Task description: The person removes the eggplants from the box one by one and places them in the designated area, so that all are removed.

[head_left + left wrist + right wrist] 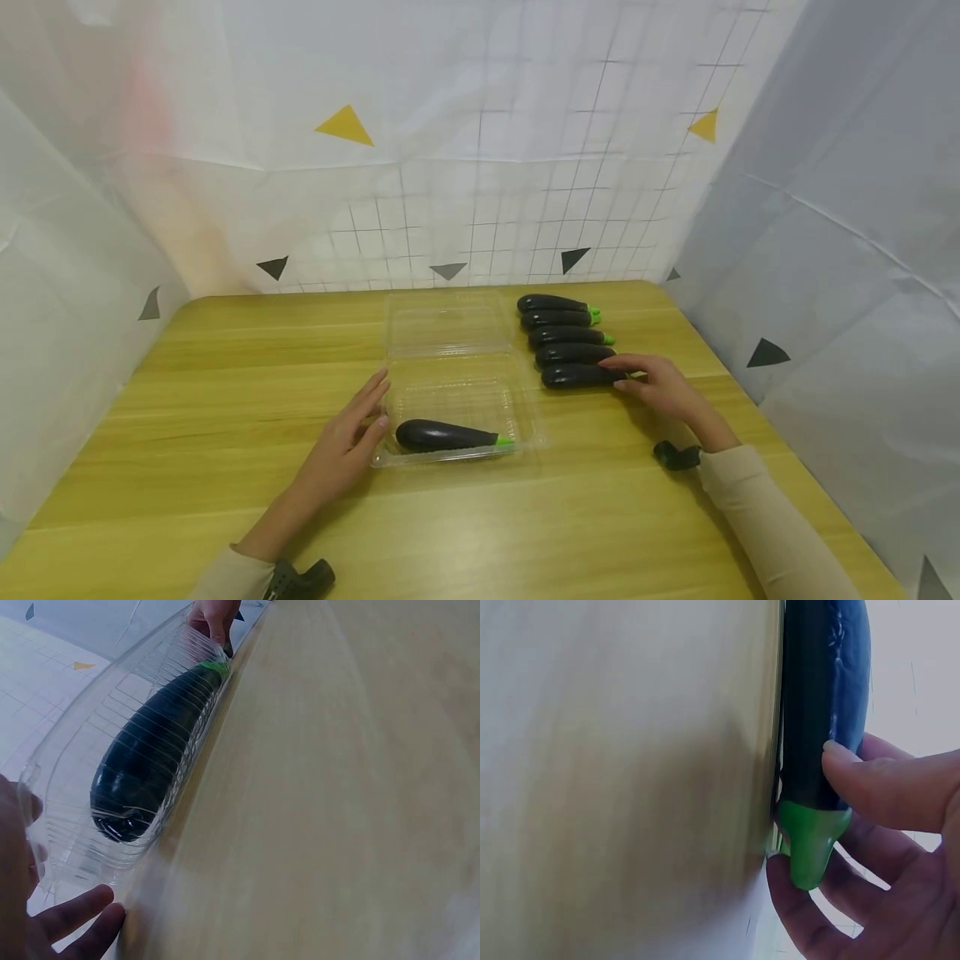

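Note:
A clear plastic clamshell box lies in the middle of the table with its lid folded back flat. One dark eggplant with a green stem end lies along the box's near side. My left hand rests against the left wall of the box, fingers extended and spread; the left wrist view shows fingertips at that wall. To the right, my right hand pinches the nearest eggplant of a row. In the right wrist view, the thumb presses its dark body just above the green cap, fingers behind.
Several more eggplants lie side by side behind the held one, stems pointing right. The wooden table is bounded by white sheets at the back and sides. Each wrist carries a black device.

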